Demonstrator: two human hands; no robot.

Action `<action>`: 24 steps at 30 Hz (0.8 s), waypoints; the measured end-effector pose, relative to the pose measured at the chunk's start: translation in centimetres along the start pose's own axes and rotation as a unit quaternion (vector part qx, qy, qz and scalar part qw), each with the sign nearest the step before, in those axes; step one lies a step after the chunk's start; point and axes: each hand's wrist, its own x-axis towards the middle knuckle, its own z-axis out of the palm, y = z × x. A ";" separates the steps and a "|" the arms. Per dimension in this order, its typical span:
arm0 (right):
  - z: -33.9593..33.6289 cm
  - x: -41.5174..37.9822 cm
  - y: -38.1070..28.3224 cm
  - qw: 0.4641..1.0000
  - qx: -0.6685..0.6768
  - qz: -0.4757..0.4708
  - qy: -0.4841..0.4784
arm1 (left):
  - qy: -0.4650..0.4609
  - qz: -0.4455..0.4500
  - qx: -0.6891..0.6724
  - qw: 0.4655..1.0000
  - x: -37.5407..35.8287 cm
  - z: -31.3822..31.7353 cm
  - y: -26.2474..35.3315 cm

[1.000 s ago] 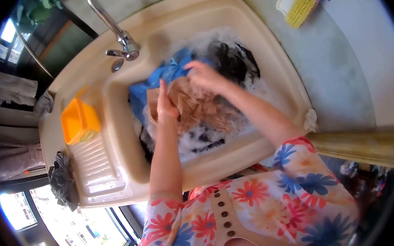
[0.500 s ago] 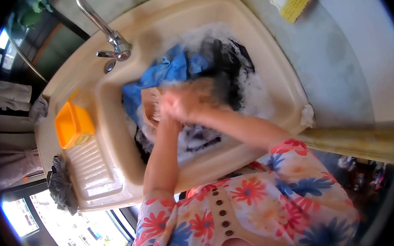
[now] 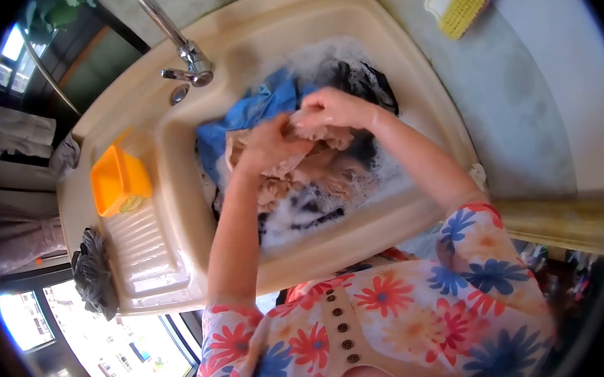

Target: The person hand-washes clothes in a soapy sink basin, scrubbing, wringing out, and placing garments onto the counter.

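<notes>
Both hands have lifted apart, left hand (image 3: 265, 143) and right hand (image 3: 331, 109) each clenched on the limp, sodden, slippery tan cloth (image 3: 307, 163) mid-sink (image 3: 405, 62).

Cream sink unit (image 3: 406, 76) fills centre frame; basin holds suds and wet laundry. On its ribbed drainboard (image 3: 145, 255), left of frame: orange tub (image 3: 118, 179), dark grey cloth (image 3: 94, 273). Grey counter (image 3: 542, 115), upper right: yellow scrub brush (image 3: 468, 5).

One head-worn camera looks steeply down, close over the soapy sink (image 3: 405, 62).
</notes>
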 end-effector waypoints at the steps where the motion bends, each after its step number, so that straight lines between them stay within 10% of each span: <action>1: -0.4 -0.4 -1.1 1.000 0.017 -0.023 -0.003 | -0.051 0.003 0.018 0.999 0.2 0.2 0.9; 8: -0.1 -0.6 5.4 0.987 -0.139 0.083 -0.021 | 0.070 -0.059 -0.345 0.934 -0.5 -2.5 1.6; 15: -1.8 -0.3 7.1 0.915 0.354 0.041 0.188 | 0.089 -0.159 -0.661 0.728 -0.4 1.1 -3.8; 20: 2.6 3.3 4.7 0.935 0.252 0.115 0.221 | 0.113 -0.243 -0.678 0.685 0.7 2.7 -3.3; 23: 10.4 1.4 -3.0 0.921 -0.198 -0.162 0.294 | -0.024 -0.174 -0.978 -0.114 2.2 6.0 -10.7; 24: 13.2 2.8 -2.0 0.758 -0.367 -0.312 0.440 | -0.064 -0.111 -0.924 -0.359 2.5 6.9 -11.2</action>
